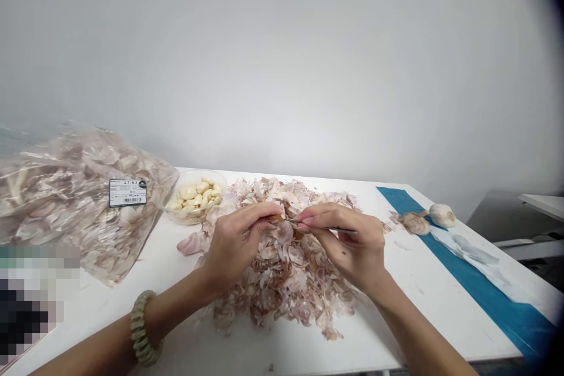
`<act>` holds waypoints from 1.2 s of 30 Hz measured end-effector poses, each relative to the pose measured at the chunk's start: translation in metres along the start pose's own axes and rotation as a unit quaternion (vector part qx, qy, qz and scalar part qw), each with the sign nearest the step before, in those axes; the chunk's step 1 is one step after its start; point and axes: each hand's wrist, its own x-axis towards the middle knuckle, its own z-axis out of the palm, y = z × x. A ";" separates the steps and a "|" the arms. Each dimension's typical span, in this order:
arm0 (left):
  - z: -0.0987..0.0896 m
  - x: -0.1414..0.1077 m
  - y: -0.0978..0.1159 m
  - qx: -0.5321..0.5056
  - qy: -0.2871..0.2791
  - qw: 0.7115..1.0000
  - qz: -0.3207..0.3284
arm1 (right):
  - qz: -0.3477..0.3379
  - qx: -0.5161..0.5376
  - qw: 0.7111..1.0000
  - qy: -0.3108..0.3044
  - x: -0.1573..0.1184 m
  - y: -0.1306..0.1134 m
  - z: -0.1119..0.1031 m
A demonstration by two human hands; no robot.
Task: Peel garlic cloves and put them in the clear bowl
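Above a heap of garlic skins (291, 282), my left hand (235, 238) pinches a small garlic clove (278, 218), mostly covered by its fingers. My right hand (352, 241) is closed on a slim metal tool (326, 227), held almost level. The tool's tip reaches the clove. Whether it is a knife or another thin implement is hard to make out. Behind my left hand stands a clear round bowl (215, 174) with several peeled garlic cloves (198, 194) in it.
A clear plastic bag (92, 170) full of garlic skins, with a price label (127, 192), lies at the left. To the right, two garlic bulbs (441, 215) rest by a blue strip (467, 282) and a crumpled white plastic piece (480, 258). A wall (282, 70) rises behind the white table (423, 305).
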 end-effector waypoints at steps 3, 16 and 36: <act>0.001 -0.001 0.001 -0.009 -0.003 1.000 -0.025 | -0.005 -0.005 1.000 0.017 -0.002 0.000 0.002; -0.001 0.001 0.007 -0.023 -0.005 0.997 -0.069 | 0.014 -0.002 0.998 0.056 -0.005 0.001 0.006; -0.009 0.014 -0.005 -0.117 0.027 0.970 -0.210 | 0.039 0.032 0.995 0.085 -0.007 0.001 0.002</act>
